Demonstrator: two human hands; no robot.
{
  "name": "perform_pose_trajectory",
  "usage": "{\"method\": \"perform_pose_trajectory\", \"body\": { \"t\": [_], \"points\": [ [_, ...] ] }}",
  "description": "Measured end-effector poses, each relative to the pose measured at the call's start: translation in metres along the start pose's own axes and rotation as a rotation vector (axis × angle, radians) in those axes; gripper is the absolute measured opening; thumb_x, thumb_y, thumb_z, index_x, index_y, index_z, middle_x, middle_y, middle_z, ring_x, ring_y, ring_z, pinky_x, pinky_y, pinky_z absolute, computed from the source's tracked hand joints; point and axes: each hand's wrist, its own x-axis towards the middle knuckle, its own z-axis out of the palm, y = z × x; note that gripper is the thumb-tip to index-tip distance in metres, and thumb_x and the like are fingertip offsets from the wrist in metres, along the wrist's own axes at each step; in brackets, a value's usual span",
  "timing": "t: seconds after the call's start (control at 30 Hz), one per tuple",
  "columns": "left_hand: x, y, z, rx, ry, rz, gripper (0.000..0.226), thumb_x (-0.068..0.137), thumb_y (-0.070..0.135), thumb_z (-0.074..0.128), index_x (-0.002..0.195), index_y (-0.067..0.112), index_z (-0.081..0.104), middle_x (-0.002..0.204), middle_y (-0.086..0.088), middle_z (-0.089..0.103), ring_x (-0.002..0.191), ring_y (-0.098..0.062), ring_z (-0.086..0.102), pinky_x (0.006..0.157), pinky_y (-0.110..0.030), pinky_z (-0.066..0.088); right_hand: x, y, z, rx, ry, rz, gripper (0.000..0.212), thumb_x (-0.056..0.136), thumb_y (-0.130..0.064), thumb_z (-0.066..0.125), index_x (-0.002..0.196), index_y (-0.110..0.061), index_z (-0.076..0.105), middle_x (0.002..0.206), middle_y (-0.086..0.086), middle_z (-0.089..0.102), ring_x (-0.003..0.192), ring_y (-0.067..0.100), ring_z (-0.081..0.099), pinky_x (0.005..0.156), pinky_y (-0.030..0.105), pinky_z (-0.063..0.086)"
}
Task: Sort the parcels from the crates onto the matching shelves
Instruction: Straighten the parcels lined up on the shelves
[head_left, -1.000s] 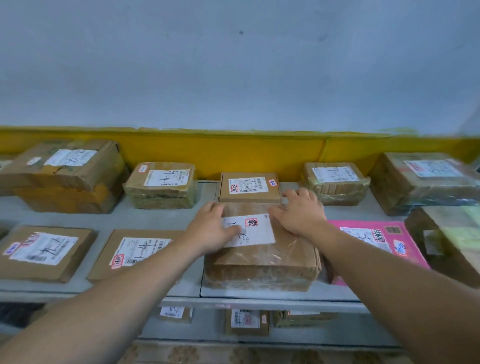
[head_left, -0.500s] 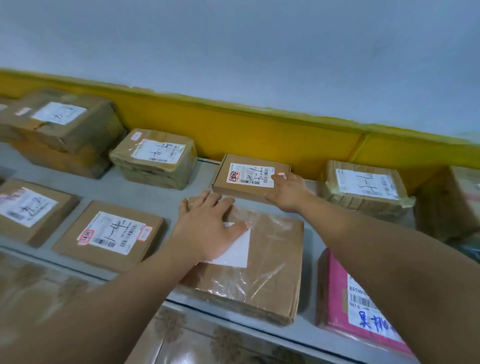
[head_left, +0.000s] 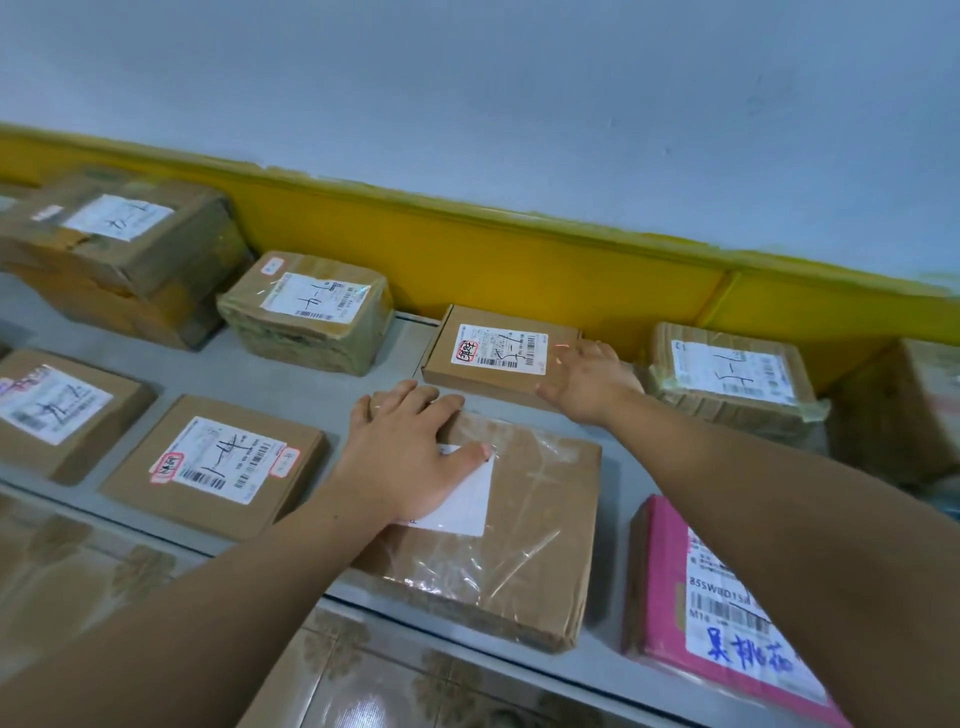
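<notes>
A flat brown cardboard parcel (head_left: 511, 540) wrapped in clear tape lies at the front of the grey shelf (head_left: 332, 384). My left hand (head_left: 410, 457) rests flat on it with straight fingers and covers part of its white label. My right hand (head_left: 587, 382) reaches further back. Its spread fingers touch the right end of a small brown box (head_left: 493, 353) with a white label and a red stamp.
Several more labelled parcels fill the shelf: two flat boxes (head_left: 218, 462) at front left, a taped box (head_left: 306, 312) and a large carton (head_left: 119, 244) at back left, a taped box (head_left: 727, 379) at back right, a pink parcel (head_left: 670, 587) at front right. Tiled floor shows below.
My right hand left the taped parcel and moved back to the small box's right end. My left hand stayed on the parcel's label. The view tilted and swung down.
</notes>
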Motion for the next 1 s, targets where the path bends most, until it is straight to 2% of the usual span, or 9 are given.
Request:
{"method": "perform_pose_trajectory", "body": {
  "t": [0.17,0.37,0.43,0.5,0.6,0.7,0.83,1.0],
  "points": [
    [0.001,-0.002,0.002,0.016,0.003,0.028,0.074,0.085,0.078,0.021,0.146,0.037,0.03,0.156,0.009,0.026,0.147,-0.016,0.012,0.116,-0.055,0.01,-0.047,0.013,-0.023,0.049,0.133,0.045,0.071,0.098,-0.059,0.044,0.155,-0.02,0.027,0.162,0.01,0.022,0.15,0.03,0.016,0.119,0.044,0.024],
    [0.001,0.015,-0.006,0.074,-0.042,0.046,0.059,0.093,0.061,0.026,0.145,0.034,0.031,0.16,0.005,0.02,0.149,-0.022,0.004,0.112,-0.065,0.004,-0.097,0.054,-0.028,0.065,0.214,0.198,0.067,0.098,-0.053,0.046,0.155,-0.022,0.029,0.16,0.011,0.027,0.148,0.03,0.021,0.119,0.045,0.024],
    [0.0,0.034,-0.004,0.044,-0.025,0.078,0.059,0.093,0.06,0.028,0.146,0.034,0.032,0.159,0.005,0.022,0.149,-0.022,0.005,0.112,-0.067,0.004,-0.103,0.069,-0.024,0.07,0.195,0.256,0.067,0.097,-0.054,0.044,0.154,-0.021,0.028,0.16,0.011,0.027,0.148,0.03,0.021,0.119,0.047,0.023],
    [-0.001,0.057,0.002,-0.018,-0.042,0.103,0.065,0.091,0.068,0.028,0.148,0.034,0.029,0.16,0.005,0.02,0.149,-0.022,0.003,0.113,-0.067,0.003,-0.102,0.081,-0.02,0.038,0.173,0.288,0.067,0.099,-0.056,0.039,0.155,-0.023,0.025,0.162,0.011,0.022,0.149,0.031,0.017,0.12,0.05,0.02],
    [0.002,0.08,0.01,-0.003,-0.053,0.065,0.07,0.089,0.073,0.024,0.149,0.037,0.027,0.161,0.005,0.017,0.15,-0.024,-0.001,0.112,-0.067,-0.004,-0.095,0.096,-0.015,0.014,0.129,0.311,0.068,0.1,-0.058,0.032,0.158,-0.031,0.011,0.167,0.009,0.005,0.153,0.033,0.003,0.12,0.056,0.009],
    [0.005,0.081,0.013,0.053,-0.028,0.027,0.07,0.088,0.075,0.022,0.147,0.038,0.029,0.16,0.006,0.019,0.15,-0.021,0.001,0.112,-0.066,-0.004,-0.084,0.11,-0.006,-0.002,0.076,0.307,0.069,0.101,-0.058,0.035,0.158,-0.036,0.003,0.167,0.007,-0.005,0.153,0.034,-0.005,0.12,0.059,0.005],
    [0.004,0.082,0.016,0.085,-0.017,-0.001,0.069,0.088,0.075,0.023,0.145,0.038,0.032,0.159,0.008,0.022,0.149,-0.017,0.005,0.114,-0.064,0.0,-0.072,0.121,0.008,0.035,0.069,0.256,0.062,0.104,-0.052,0.027,0.158,-0.038,-0.002,0.167,0.007,-0.01,0.153,0.033,-0.013,0.119,0.058,-0.005],
    [0.002,0.082,0.016,0.083,0.002,-0.017,0.071,0.085,0.078,0.021,0.145,0.04,0.032,0.158,0.009,0.025,0.149,-0.016,0.008,0.115,-0.063,0.001,-0.063,0.121,0.007,0.052,0.069,0.228,0.062,0.104,-0.053,0.027,0.158,-0.038,-0.001,0.167,0.007,-0.01,0.152,0.033,-0.014,0.119,0.059,-0.006]
  ]
}}
